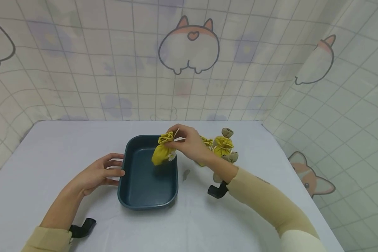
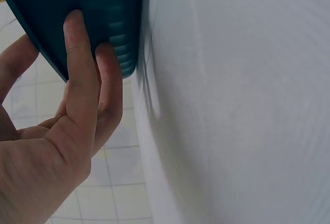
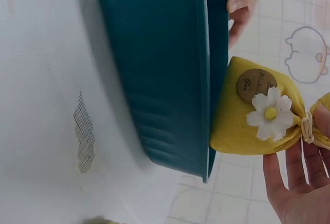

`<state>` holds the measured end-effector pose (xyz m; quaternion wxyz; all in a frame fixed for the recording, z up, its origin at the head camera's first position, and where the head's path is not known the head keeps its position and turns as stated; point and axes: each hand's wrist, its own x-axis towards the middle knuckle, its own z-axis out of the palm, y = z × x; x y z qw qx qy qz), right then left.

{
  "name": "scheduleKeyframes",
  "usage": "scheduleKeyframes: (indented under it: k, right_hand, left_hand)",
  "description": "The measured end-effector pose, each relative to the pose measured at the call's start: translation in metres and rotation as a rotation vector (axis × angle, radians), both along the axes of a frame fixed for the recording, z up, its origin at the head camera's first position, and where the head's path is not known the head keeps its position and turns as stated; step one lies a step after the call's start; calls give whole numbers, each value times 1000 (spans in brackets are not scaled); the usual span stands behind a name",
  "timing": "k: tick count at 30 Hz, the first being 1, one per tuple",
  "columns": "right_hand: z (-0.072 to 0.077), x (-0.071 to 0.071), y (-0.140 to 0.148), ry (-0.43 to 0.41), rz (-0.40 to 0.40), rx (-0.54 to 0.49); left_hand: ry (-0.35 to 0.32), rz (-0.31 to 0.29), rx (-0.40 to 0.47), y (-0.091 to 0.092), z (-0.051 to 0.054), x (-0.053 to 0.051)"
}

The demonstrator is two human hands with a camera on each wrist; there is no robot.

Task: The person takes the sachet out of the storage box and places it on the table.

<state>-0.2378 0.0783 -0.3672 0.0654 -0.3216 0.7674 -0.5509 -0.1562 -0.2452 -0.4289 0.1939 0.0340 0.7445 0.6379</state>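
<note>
My right hand [image 1: 190, 141] pinches a yellow drawstring pouch [image 1: 160, 154] by its gathered neck, over the right part of a dark teal tray [image 1: 146, 178]. In the right wrist view the pouch [image 3: 252, 115] bears a white cloth flower and a round brown tag, and its bottom hangs at the tray's rim [image 3: 202, 79]. My left hand [image 1: 102, 171] touches the tray's left side with fairly straight fingers. In the left wrist view, two fingertips of the left hand [image 2: 67, 115] rest against the tray's outer wall [image 2: 108, 7]. The tray's visible floor is bare.
Several yellow pouches [image 1: 223, 145] and grey-beige pouches [image 1: 227, 132] lie together to the tray's right, partly hidden behind the right forearm. The white-covered table [image 1: 195, 224] meets a patterned curtain [image 1: 132, 87] at the back and sides. Black wrist mounts [image 1: 83, 228] show under both wrists.
</note>
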Motion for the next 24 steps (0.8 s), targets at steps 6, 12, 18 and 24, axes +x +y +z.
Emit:
scheduleKeyframes:
  k: [6, 12, 18, 24]
  right_hand:
    - [7, 6, 8, 8, -18, -22]
    - [13, 11, 18, 45, -92, -18]
    - [17, 17, 30, 47, -165, -47]
    - [15, 26, 43, 66, -267, -13]
  left_hand:
    - [0, 4, 0, 1, 0, 0]
    - [-1, 1, 6, 0, -1, 0]
    - [-1, 2, 6, 0, -2, 0]
    - [0, 5, 1, 1, -2, 0]
